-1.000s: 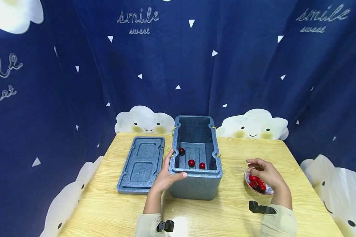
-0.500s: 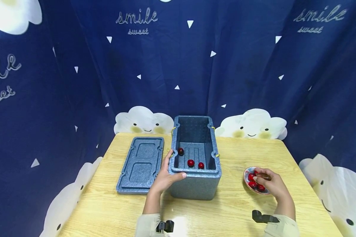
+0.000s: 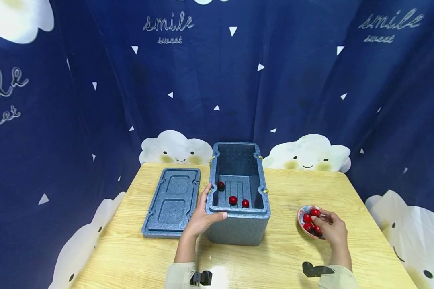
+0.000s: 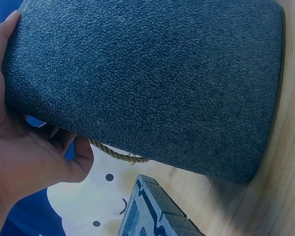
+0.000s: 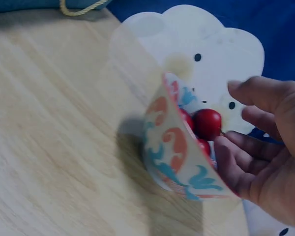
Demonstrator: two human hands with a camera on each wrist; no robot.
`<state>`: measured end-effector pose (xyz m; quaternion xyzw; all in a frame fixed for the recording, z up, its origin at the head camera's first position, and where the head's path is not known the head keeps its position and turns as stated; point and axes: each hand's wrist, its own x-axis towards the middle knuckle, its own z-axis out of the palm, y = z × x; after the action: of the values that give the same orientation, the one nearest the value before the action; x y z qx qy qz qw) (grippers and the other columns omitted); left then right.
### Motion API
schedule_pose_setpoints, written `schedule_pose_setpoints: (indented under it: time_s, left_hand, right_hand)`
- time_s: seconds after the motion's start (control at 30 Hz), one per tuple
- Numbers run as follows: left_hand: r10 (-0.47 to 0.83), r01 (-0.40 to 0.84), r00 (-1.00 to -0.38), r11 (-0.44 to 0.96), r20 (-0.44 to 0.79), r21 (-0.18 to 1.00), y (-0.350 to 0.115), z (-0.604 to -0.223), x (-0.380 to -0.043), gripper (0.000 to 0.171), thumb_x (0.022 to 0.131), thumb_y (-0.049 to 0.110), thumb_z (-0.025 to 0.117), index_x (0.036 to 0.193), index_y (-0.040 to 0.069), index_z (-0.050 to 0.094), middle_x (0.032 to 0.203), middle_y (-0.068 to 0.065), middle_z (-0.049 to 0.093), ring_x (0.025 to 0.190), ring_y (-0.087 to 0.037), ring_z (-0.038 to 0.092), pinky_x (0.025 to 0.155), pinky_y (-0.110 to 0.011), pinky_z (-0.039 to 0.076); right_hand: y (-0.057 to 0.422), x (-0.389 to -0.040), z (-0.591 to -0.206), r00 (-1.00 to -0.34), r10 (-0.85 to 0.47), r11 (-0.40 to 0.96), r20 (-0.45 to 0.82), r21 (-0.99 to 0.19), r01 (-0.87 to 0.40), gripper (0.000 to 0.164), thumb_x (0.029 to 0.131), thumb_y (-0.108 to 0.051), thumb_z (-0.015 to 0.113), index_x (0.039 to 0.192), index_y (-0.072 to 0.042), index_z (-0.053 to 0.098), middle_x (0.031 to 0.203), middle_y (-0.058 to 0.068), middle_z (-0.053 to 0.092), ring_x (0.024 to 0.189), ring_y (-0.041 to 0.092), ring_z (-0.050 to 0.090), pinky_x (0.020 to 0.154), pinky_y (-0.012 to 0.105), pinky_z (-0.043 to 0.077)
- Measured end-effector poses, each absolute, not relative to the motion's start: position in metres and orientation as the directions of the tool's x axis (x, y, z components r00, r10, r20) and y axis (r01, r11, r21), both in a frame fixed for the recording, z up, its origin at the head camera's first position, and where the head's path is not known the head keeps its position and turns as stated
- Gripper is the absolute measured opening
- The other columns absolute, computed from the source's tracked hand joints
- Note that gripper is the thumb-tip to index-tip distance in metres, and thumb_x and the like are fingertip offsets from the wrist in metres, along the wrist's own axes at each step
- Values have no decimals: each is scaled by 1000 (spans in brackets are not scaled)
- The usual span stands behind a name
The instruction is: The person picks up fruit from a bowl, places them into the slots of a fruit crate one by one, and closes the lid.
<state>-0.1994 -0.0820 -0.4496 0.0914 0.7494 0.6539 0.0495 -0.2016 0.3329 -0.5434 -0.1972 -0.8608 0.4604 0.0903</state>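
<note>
A blue-grey foam cooler box [image 3: 238,228] stands uncovered, with yellow rope handles. On its floor lie three dark red cherries [image 3: 233,200]. My left hand [image 3: 202,218] rests on the box's near left corner, thumb along the front rim and fingers on the side; in the left wrist view the hand [image 4: 29,142] touches the box wall [image 4: 152,83]. A patterned bowl [image 5: 172,147] of several cherries [image 5: 207,124] stands to the right. My right hand [image 3: 333,229] is over the bowl's right side, thumb and fingers apart beside the top cherry. No cherry shows clearly pinched.
The box lid [image 3: 173,202] lies flat on the wooden table [image 3: 282,261], left of the box. Behind the table hangs a dark blue curtain [image 3: 217,80] with white clouds and triangles.
My right hand has come down from above the bowl to its right side, beside the cherries, and the bowl has shifted slightly. My left hand has stayed on the box corner.
</note>
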Motion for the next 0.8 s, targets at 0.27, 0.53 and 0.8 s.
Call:
schedule_pose_setpoints:
  time_s: [0.27,0.53,0.8]
  left_hand:
    - [199,80,-979,136,52,988,-82,-450,-200,102,71,21,81,150,27,16,153,-10,6,136,-38,6,99,-66,12]
    - [197,82,-979,114,58,990,-81,-449,-198,102,71,17,80,150,22,16,153,-13,7,136,-37,6,100,-65,11]
    - [197,82,-978,92,63,992,-81,-450,-198,101,71,16,80,150,22,16,153,-12,7,136,-36,6,102,-63,11]
  right_hand:
    - [326,-216,-553,-874,487,536,9,-793,290,53,85,-24,65,125,8,48,113,30,53,102,41,51,84,48,42]
    - [320,-225,-554,-849,526,571,45,-759,314,46,82,-13,65,117,13,50,104,32,55,97,43,51,84,53,39]
    - [321,-233,-561,-833,551,571,41,-747,341,40,81,-11,64,113,11,52,99,29,56,93,42,51,82,52,39]
